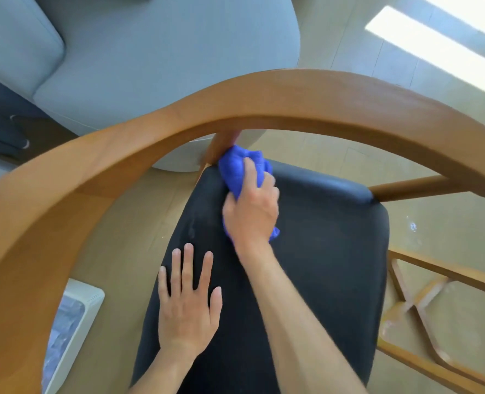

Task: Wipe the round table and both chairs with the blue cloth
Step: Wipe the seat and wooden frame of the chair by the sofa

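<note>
Blue cloth [239, 169] is bunched into a ball in the person's right hand [251, 214], whose fingers are curled round it and press it down on the far corner of the black seat [321, 251], at about 12 o'clock from the seat's middle, right where a wooden upright [221, 146] rises to the curved backrest rail [235, 109]. A small tail of the cloth comes out under the heel of this hand. The left hand [188, 302] lies flat on the seat at about 7 o'clock from the cloth, fingers straight and a little spread, holding nothing; I think it only steadies the chair. On the seat, just beside the cloth at about 8 o'clock, there is a pale dusty smear [191, 228], so in my judgement this seat is not yet finished. The wooden rail bends around the seat from 7 o'clock over the top to 3 o'clock, and I cannot tell if it was wiped. Beyond the rail, at 11 o'clock, is a grey rounded surface [178, 52] that may be the round table; whether it is already clean I cannot say. At 4 o'clock stands a wooden frame with crossed bars [414, 305], perhaps the second chair, and at 8 o'clock on the floor a white box-like appliance [76, 319]. The task seems to be somewhere in the middle, with at least this chair in work.
</note>
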